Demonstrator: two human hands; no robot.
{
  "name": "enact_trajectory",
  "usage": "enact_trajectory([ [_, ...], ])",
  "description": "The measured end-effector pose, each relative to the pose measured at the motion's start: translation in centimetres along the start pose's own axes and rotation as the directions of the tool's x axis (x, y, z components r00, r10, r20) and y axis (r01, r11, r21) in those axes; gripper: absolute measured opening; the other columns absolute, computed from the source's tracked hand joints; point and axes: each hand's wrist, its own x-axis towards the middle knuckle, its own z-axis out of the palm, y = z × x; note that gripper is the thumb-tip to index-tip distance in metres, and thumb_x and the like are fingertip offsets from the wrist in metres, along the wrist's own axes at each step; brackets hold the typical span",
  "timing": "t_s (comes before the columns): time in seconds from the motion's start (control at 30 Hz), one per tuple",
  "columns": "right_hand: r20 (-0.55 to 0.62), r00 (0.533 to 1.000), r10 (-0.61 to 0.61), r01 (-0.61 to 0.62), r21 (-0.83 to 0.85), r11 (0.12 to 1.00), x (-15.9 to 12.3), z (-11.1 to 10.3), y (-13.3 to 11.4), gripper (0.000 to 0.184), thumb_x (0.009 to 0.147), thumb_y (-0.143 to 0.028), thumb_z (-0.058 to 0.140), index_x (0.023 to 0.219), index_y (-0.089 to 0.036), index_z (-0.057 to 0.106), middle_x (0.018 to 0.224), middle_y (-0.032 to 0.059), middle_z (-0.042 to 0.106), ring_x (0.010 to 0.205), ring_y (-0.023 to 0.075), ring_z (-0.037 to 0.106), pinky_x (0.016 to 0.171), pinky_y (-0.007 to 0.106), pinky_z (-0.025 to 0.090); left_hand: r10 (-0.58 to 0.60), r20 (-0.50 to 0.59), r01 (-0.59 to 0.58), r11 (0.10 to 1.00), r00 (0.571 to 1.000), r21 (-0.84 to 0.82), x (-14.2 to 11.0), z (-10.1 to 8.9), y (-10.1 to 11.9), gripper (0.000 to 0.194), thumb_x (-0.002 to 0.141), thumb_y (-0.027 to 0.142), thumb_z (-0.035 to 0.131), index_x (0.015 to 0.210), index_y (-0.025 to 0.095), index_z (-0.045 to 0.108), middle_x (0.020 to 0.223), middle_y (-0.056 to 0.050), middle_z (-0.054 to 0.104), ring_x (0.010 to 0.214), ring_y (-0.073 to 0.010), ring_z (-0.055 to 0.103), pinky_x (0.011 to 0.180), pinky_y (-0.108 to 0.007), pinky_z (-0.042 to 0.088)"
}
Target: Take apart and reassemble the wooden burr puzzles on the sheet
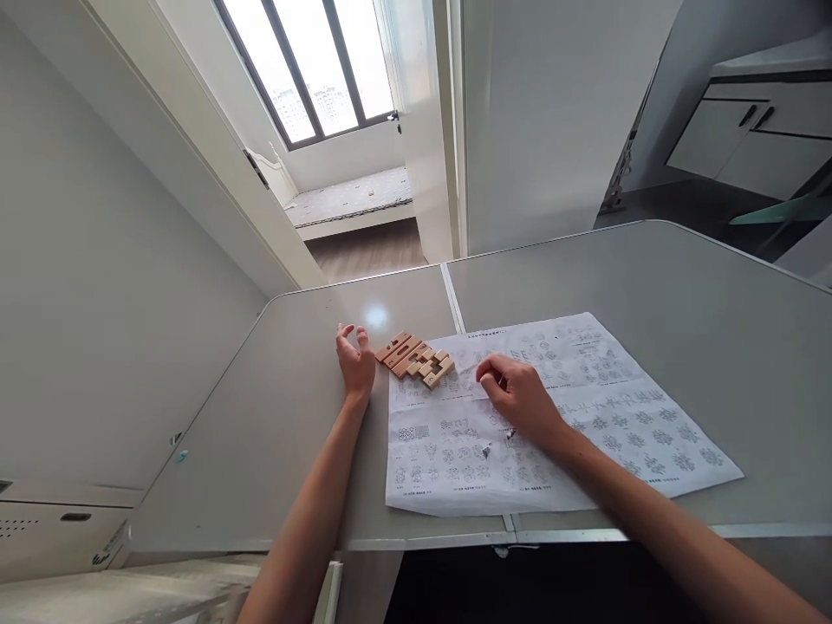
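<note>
Wooden puzzle pieces (416, 357), notched and in reddish and pale wood, lie together at the left edge of a large printed sheet (448, 494). Just left of them my left hand (356, 360) rests on its side on the table, fingers loosely curled and apart, holding nothing. Over the middle of the sheet is my right hand (516, 394), its fingers bent inward and closed. Whatever may be in those fingers is hidden from view. Near its wrist, two small dark-and-silver bits (486, 451) lie on the paper, too small to name.
The grey folding table (286, 416) has a metal strip (453, 299) across it and a thin metal edge. A small teal object (183, 456) sits at the left edge. Beyond are a doorway, a bed (351, 198) and a window; a white cabinet (747, 130) stands at the right.
</note>
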Motion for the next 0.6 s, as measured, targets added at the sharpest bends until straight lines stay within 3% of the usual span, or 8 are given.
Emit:
enact_trajectory([
  [0.27,0.015,0.999,0.032,-0.032,-0.006,0.999,-0.13,0.34,-0.13,0.023,0.093,-0.025,0.047,0.073,-0.023,0.058,0.06,-0.0019,0.056,0.056,0.0167,0.048,0.057,0.029,0.035,-0.029,0.007,0.03,0.999,1.0,-0.041,0.18,0.1,-0.28,0.032,0.104,0.043,0.054,0.126,0.02,0.058,0.165,-0.018,0.047,0.15,-0.0298,0.049,0.124,-0.046,0.038],
  [0.6,0.081,0.996,0.034,-0.031,-0.039,0.999,-0.22,0.93,0.6,0.023,0.091,-0.023,0.049,0.076,-0.023,0.066,0.053,-0.0051,0.05,0.047,0.0138,0.04,0.052,0.027,0.03,-0.022,0.019,0.022,1.0,1.0,-0.011,0.18,-0.09,-0.18,0.028,0.099,0.039,0.059,0.122,0.021,0.06,0.149,-0.015,0.063,0.135,-0.0299,0.061,0.115,-0.045,0.046],
])
